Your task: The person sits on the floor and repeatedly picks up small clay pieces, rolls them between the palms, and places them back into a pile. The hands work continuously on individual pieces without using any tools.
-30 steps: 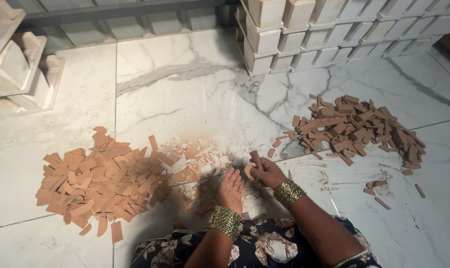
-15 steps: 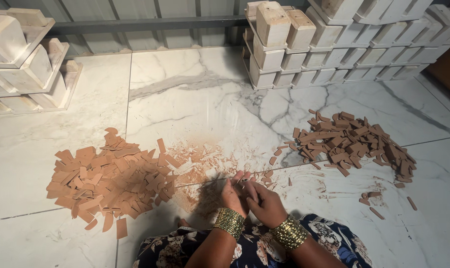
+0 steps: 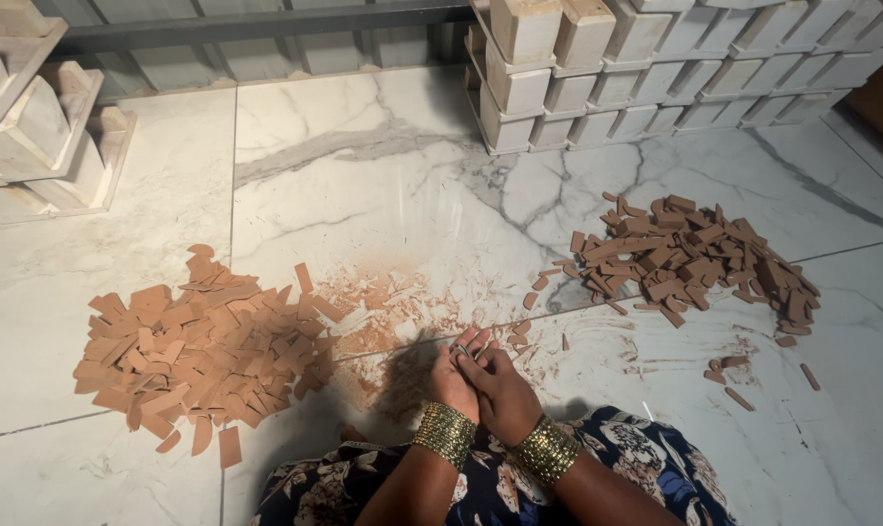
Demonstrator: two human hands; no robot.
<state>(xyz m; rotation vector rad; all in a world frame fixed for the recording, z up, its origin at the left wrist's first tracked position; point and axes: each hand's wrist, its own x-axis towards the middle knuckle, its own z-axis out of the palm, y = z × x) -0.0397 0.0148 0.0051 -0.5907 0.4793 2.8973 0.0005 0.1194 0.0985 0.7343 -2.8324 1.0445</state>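
Note:
My left hand (image 3: 451,375) and my right hand (image 3: 502,388) are pressed together low in the middle, over the marble floor (image 3: 364,185). The fingers close around something small and greyish at the fingertips; what it is cannot be made out. Both wrists wear wide gold bangles. A broad pile of light tan flat clay pieces (image 3: 203,346) lies to the left of the hands. A heap of darker brown small clay pieces (image 3: 690,258) lies to the right. Clay dust and crumbs (image 3: 393,307) are smeared on the floor just in front of the hands.
Stacks of pale rectangular blocks (image 3: 558,88) line the far right of the floor. More pale moulded blocks (image 3: 33,136) stand at the far left. A few stray brown bits (image 3: 734,375) lie right of my hands. My patterned dark skirt (image 3: 617,468) fills the bottom edge.
My hands drew back from the floor towards my lap and came together. The view tilted so the piles and block stacks sit lower in the frame.

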